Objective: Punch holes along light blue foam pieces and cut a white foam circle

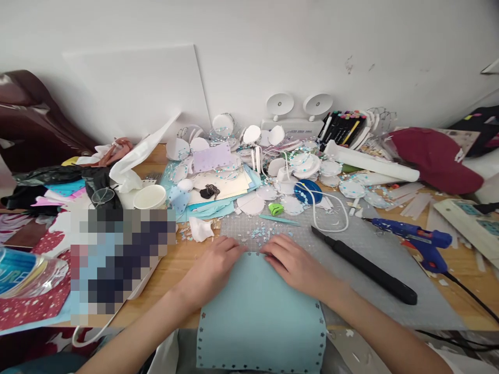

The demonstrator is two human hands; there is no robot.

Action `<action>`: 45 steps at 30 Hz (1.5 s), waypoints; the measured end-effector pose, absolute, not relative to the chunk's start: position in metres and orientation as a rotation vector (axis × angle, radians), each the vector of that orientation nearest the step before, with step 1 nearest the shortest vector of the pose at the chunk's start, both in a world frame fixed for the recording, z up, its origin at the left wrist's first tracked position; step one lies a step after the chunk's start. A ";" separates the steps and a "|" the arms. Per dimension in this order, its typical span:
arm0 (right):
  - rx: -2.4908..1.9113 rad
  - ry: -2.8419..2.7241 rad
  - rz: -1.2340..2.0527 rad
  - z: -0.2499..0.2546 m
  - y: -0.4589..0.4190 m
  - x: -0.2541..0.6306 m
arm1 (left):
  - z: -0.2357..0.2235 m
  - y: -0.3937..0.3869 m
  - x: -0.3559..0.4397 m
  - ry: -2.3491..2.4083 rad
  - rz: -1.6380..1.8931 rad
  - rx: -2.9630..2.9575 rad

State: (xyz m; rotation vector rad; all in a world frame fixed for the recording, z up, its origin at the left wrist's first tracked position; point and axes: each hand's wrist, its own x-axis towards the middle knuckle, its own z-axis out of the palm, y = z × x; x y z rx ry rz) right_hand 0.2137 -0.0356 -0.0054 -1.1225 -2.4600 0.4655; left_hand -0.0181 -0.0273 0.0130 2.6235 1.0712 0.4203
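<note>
Light-blue sheet, edged with small flower-shaped holes.

Lone head-worn view, facing forward and down, close over desk

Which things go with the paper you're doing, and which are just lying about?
With the paper, as it looks:
light blue sheet
left hand and right hand, both at its top edge
maybe the little blue bits just beyond it

Just lying about, I think:
dark red cap
blue glue gun
pens
plastic bottle

Maroon cap R, btl L.
</note>
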 end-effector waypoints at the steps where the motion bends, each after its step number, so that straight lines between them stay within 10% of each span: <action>1: -1.123 -2.457 0.464 -0.007 -0.037 0.213 | 0.011 -0.029 -0.019 1.087 0.443 2.603; 20: -0.930 -2.612 -0.126 -0.013 -0.060 0.211 | 0.002 -0.053 -0.021 1.112 0.526 2.870; 45: -1.256 -2.581 0.316 -0.016 -0.100 0.220 | -0.009 -0.108 -0.010 1.630 0.204 2.850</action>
